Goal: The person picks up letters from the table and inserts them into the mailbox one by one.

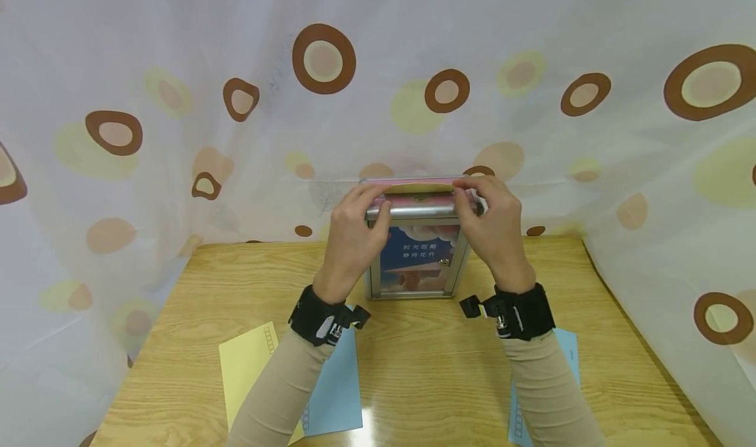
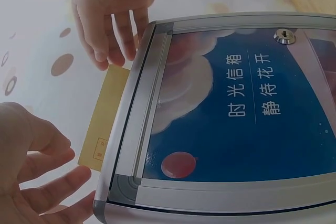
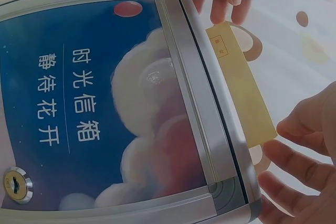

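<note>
A metal-framed mailbox [image 1: 418, 285] stands upright at the back of the table, its blue door printed with white characters and fitted with a keyed lock [image 2: 284, 36]. Out of its top slot sticks a yellow envelope [image 1: 422, 188], with a small printed square [image 3: 220, 46] near one end. My left hand [image 1: 357, 230] holds the envelope's left end at the fingertips. At the opposite end, my right hand [image 1: 493, 224] pinches the corner between thumb and index finger, as the right wrist view shows. The part of the envelope inside the mailbox is hidden.
Another yellow envelope [image 1: 245, 361] and a blue envelope [image 1: 336, 394] lie at front left, partly under my left forearm. My right forearm partly covers a further blue envelope [image 1: 568, 348]. A patterned curtain [image 1: 378, 132] hangs behind the wooden table [image 1: 425, 368].
</note>
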A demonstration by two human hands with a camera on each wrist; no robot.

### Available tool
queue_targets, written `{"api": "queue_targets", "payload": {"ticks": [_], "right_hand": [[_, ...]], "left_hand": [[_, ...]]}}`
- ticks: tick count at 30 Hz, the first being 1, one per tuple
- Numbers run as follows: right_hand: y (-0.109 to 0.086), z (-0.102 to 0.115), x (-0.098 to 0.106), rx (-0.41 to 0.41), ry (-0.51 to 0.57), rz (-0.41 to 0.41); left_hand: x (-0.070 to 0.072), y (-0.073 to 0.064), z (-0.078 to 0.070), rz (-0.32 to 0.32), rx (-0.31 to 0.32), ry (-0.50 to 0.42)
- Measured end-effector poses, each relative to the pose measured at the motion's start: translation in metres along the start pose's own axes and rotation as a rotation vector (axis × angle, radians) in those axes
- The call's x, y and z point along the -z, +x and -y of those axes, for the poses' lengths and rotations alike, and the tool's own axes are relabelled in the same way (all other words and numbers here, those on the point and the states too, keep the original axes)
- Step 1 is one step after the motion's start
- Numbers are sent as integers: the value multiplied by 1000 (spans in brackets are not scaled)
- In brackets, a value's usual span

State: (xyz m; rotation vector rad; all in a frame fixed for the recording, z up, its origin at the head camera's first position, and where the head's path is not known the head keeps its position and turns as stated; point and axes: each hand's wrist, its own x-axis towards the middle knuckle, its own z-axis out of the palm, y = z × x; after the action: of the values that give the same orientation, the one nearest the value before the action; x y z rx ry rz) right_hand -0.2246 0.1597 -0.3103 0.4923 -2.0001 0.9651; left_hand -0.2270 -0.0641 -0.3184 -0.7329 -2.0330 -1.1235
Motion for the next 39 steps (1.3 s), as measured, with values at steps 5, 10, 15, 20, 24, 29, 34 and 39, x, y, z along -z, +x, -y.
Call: {"api": "queue_targets", "payload": {"ticks": [5,10,15,20,24,29,34,39], "right_hand": [[0,-2,-1,5,-12,0],[-1,-3,-2,0,-33,4],[-3,-3,-4,1,-33,6],[-4,-3,-4,10,-41,8],[-4,-3,-4,10,-51,15],[-4,-1,-3,21,-66,24],[-10,5,0,50,-95,35],[-35,17,6,68,-117,53]], "left_hand": [[0,1,1,18,4,6],[0,-1,2,35,18,10],[0,-2,2,52,39,24],[0,-2,2,57,48,40],[0,-2,2,52,48,41],[1,-1,2,46,47,46],[4,-3,1,61,28,68],[11,-15,1,77,5,110]]}}
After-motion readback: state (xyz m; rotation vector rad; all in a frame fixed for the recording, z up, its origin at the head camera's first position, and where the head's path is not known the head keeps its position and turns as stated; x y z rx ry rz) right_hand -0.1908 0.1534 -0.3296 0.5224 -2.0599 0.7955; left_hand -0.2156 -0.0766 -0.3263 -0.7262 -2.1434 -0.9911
